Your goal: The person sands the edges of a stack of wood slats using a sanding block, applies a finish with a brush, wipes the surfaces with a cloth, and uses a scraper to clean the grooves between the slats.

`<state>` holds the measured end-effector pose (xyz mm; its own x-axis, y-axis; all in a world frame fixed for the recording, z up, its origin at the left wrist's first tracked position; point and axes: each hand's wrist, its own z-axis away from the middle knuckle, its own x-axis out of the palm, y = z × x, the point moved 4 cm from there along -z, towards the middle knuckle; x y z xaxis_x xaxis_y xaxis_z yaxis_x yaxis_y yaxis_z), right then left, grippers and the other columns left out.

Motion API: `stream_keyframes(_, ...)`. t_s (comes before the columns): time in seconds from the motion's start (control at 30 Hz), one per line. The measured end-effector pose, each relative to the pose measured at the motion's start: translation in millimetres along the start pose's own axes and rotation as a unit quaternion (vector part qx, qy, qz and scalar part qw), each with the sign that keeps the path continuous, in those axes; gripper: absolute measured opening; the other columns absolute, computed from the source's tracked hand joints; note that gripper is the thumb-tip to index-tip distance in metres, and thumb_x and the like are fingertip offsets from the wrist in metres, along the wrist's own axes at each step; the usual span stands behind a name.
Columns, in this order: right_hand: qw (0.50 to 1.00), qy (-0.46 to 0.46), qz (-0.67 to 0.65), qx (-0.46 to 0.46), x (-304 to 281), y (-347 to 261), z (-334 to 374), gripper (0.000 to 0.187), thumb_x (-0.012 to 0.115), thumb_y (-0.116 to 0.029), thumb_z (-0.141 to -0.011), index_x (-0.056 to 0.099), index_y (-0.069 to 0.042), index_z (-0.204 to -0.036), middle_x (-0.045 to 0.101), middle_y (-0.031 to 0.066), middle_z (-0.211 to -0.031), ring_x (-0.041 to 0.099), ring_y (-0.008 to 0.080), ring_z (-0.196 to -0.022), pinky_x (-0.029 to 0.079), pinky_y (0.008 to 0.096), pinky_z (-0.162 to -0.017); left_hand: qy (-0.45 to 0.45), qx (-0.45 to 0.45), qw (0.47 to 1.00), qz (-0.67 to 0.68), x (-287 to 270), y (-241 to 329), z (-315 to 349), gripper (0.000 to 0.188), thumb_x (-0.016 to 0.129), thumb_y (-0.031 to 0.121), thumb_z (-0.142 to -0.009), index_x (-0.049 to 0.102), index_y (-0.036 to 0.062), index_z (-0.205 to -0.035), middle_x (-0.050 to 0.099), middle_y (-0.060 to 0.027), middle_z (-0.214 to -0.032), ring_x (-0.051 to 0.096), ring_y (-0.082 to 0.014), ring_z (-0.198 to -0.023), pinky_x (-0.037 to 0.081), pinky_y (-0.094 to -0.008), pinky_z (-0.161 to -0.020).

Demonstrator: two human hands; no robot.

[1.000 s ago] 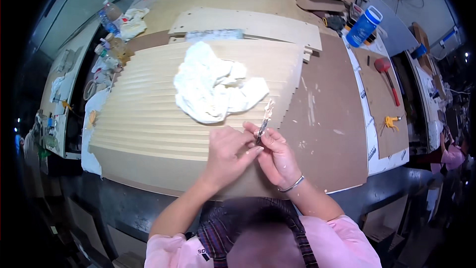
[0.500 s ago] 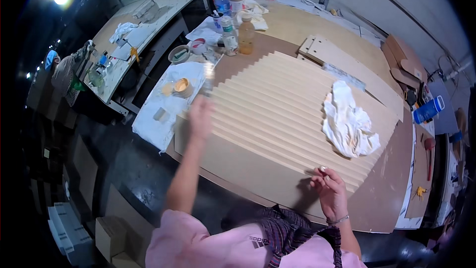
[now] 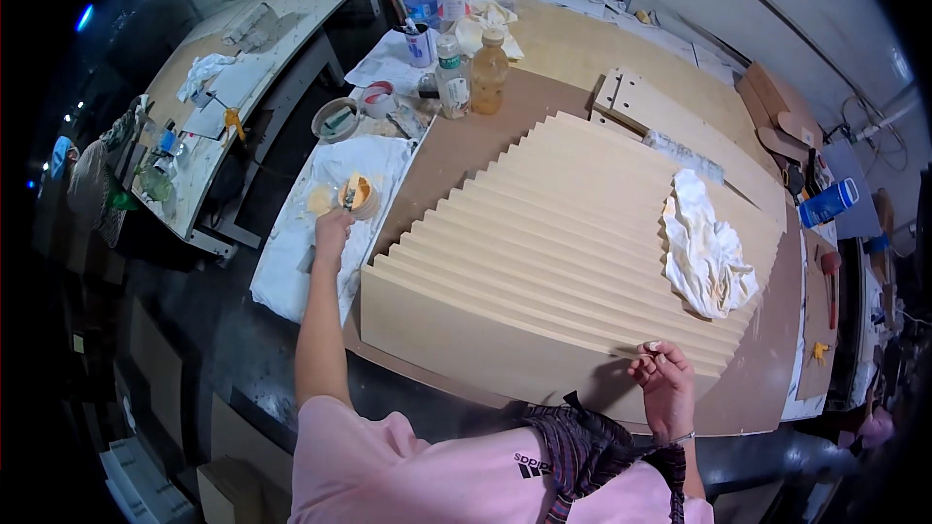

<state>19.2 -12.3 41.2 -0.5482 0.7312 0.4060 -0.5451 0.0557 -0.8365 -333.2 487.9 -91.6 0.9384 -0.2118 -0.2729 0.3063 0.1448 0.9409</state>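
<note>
My left hand (image 3: pixel 333 230) is closed around a small putty knife (image 3: pixel 350 197), whose blade is at the mouth of a small tub (image 3: pixel 365 202) of orange-tan paste. The tub stands on a white cloth (image 3: pixel 282 267), beside a smear of the same paste. A large ribbed, stepped board (image 3: pixel 553 233), tan in colour, lies in front of me. Over its near right edge is my right hand (image 3: pixel 666 378), fingers curled together with a small whitish bit at the tips; what that is I cannot make out. A crumpled, stained white rag (image 3: pixel 706 257) rests on the ribs.
Two bottles, a clear one (image 3: pixel 452 82) and an amber one (image 3: pixel 489 78), stand behind the cloth near a round bowl (image 3: pixel 336 120) and a cup of tools (image 3: pixel 419 47). Drilled wooden boards (image 3: pixel 670 126) lie at the back. A blue container (image 3: pixel 828 202) is at the right.
My left hand has moved left and slightly down, off the ribbed board's corner, bringing the putty knife to the tub. My right hand stays curled near the board's edge. The view has shifted slightly.
</note>
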Motion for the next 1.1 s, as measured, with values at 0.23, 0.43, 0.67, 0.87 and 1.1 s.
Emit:
stream_keyframes(0.23, 0.994, -0.099, -0.046, 0.03, 39.5, -9.7, -14.5, 0.048, 0.063, -0.014, -0.085, 0.059, 0.002, -0.13, 0.064, 0.0201, -0.129, 0.064, 0.0282, -0.112, 0.048, 0.0407, -0.102, 0.177, 0.154, 0.96, -0.155, -49.3, -0.4, 18.7, 0.019, 0.057, 0.014, -0.096, 0.068, 0.0021, -0.086, 0.055, 0.0015, -0.071, 0.045, -0.0068, -0.065, 0.036, -0.0263, -0.057)
stream_keyframes(0.43, 0.986, -0.104, 0.107, -0.08, 18.8, -30.7, -34.9, 0.056, 0.064, -0.015, -0.085, 0.056, 0.001, -0.138, 0.056, 0.0203, -0.141, 0.053, 0.0281, -0.13, 0.043, 0.0442, -0.109, -0.079, 0.21, 0.974, 0.014, 126.2, 128.0, 159.3, 0.015, 0.059, 0.014, -0.101, 0.068, 0.0031, -0.096, 0.055, 0.0053, -0.075, 0.046, -0.0026, -0.066, 0.036, -0.0185, -0.059)
stream_keyframes(0.67, 0.536, 0.317, 0.702, -0.344, -47.4, -95.2, -118.3, 0.055, 0.075, -0.02, -0.08, 0.062, -0.003, -0.131, 0.06, 0.0206, -0.128, 0.053, 0.0373, -0.123, 0.044, 0.0448, -0.102, -0.31, 0.201, 0.927, 0.059, 244.0, 156.0, 239.3, 0.01, 0.063, 0.009, -0.097, 0.067, -0.0001, -0.096, 0.061, 0.0014, -0.079, 0.058, -0.0058, -0.072, 0.046, -0.0218, -0.061)
stream_keyframes(0.87, 0.835, 0.156, 0.443, -0.288, -50.4, -78.6, -118.5, 0.015, 0.07, -0.012, -0.085, 0.071, 0.002, -0.088, 0.066, 0.0083, -0.075, 0.06, 0.0135, -0.069, 0.049, 0.0336, -0.064, -0.328, 0.414, 0.847, -0.057, 287.6, 193.5, 285.6, 0.054, 0.072, 0.008, -0.086, 0.053, 0.0036, -0.136, 0.058, -0.0194, -0.125, 0.061, -0.0314, -0.11, 0.052, -0.0392, -0.09)
stream_keyframes(1.1, 0.987, -0.09, 0.113, -0.066, 16.6, -27.8, -31.2, 0.043, 0.049, -0.04, -0.106, 0.065, -0.001, -0.115, 0.065, -0.001, -0.092, 0.056, 0.0085, -0.076, 0.048, 0.0267, -0.067, -0.395, 0.381, 0.831, 0.086, 325.6, 192.4, 310.8, 0.053, 0.07, -0.002, -0.079, 0.056, 0.0017, -0.13, 0.059, -0.0201, -0.122, 0.064, -0.0312, -0.104, 0.052, -0.0379, -0.09)
